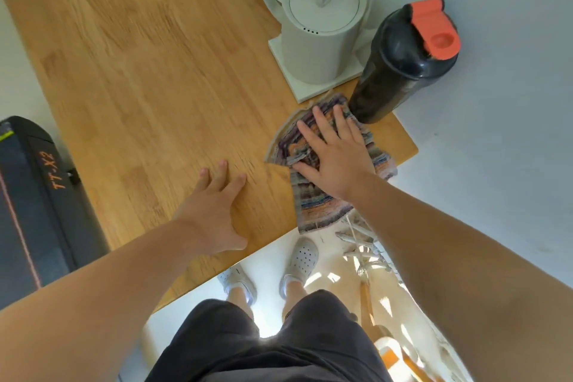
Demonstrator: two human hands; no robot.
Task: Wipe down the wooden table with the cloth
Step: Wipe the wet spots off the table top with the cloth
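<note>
A striped, multicoloured cloth point(313, 198) lies at the near right corner of the wooden table point(148, 77), with one end hanging over the front edge. My right hand point(335, 152) presses flat on the cloth, fingers spread and straight, fingertips close to the black bottle. My left hand point(214, 211) rests on the bare wood near the front edge, left of the cloth, fingers spread and touching the tabletop.
A black shaker bottle point(400, 71) with an orange cap stands at the table's right edge, touching the cloth. Behind it a white kettle point(322, 28) sits on a white base. A dark treadmill point(34, 195) lies left of the table. My feet stand below the front edge.
</note>
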